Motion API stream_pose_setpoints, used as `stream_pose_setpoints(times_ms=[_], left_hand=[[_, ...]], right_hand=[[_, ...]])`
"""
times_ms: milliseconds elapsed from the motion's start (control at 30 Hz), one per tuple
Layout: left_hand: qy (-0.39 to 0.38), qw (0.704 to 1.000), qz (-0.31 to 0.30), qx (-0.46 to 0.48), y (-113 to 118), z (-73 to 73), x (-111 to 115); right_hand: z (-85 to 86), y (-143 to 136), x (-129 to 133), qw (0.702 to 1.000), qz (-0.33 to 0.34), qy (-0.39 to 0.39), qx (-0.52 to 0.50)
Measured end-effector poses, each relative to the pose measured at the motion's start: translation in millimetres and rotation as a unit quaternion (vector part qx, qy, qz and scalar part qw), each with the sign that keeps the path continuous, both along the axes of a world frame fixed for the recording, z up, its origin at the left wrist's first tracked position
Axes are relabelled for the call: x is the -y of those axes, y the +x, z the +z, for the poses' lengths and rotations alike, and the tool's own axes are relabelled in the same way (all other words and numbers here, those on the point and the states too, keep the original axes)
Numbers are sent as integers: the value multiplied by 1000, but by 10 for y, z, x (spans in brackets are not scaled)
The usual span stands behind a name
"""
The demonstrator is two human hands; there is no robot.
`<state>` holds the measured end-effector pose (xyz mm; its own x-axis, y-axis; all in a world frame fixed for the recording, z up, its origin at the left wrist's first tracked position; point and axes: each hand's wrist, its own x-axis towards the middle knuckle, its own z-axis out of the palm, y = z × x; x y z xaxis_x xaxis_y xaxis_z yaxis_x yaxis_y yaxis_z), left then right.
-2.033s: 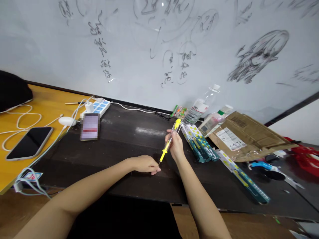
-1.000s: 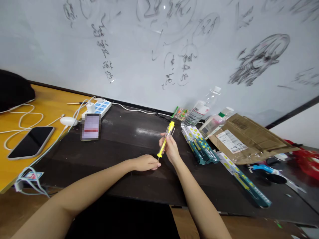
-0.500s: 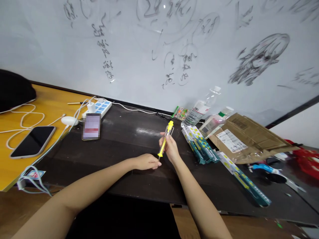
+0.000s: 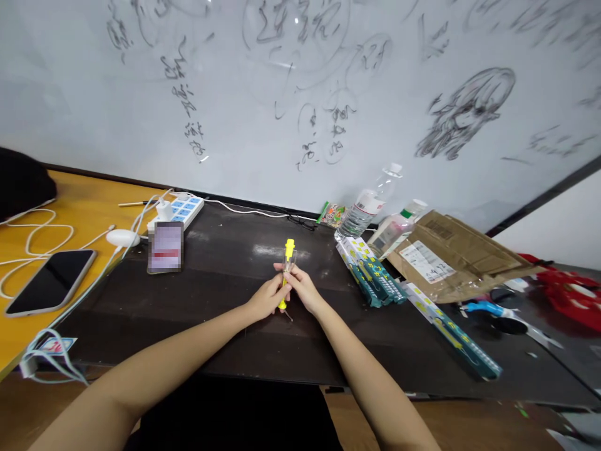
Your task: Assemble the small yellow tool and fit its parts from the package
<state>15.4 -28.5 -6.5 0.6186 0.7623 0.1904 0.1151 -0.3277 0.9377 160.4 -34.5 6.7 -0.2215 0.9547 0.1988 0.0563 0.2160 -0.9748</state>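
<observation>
A slim yellow-and-clear tool [image 4: 290, 248] with a thin metal tip stands nearly upright between my hands, just above the dark table. Its exact kind I cannot make out. My right hand [image 4: 304, 288] pinches the clear middle part between thumb and fingers. Lower down, my left hand [image 4: 267, 300] closes around the yellow shaft from the left side. The yellow collar and bent-looking metal tip show below the fingers, pointing down toward me. To the right lie long green-and-white boxes [image 4: 370, 272] printed with a yellow tool.
A phone-like screen [image 4: 166, 247] leans on the power strip [image 4: 190, 210] at left; another phone [image 4: 51, 282] lies on the yellow table. Bottles [image 4: 364, 210], a brown parcel [image 4: 441, 263], another long box [image 4: 453, 332] and blue-handled scissors [image 4: 498, 310] stand or lie to the right.
My left hand has moved up from the metal tip to the yellow shaft. The tool now stands more upright and sits further left in view, partly because the camera has turned.
</observation>
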Motion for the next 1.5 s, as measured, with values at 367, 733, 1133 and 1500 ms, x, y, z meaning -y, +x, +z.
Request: stream_pose_setpoints(times_ms=[367,733,1133,1500], left_hand=[[37,991,114,56,-93,-4,-130],[17,989,113,92,-95,25,-119],[236,947,178,-128,-217,70,-213],[194,948,199,-152,-291,2,-379]], right_hand=[[79,172,-91,979,-189,64,-28],[290,2270,1149,617,-528,62,580],[402,2321,1614,532,-544,13,649],[486,483,470,881,-231,121,395]])
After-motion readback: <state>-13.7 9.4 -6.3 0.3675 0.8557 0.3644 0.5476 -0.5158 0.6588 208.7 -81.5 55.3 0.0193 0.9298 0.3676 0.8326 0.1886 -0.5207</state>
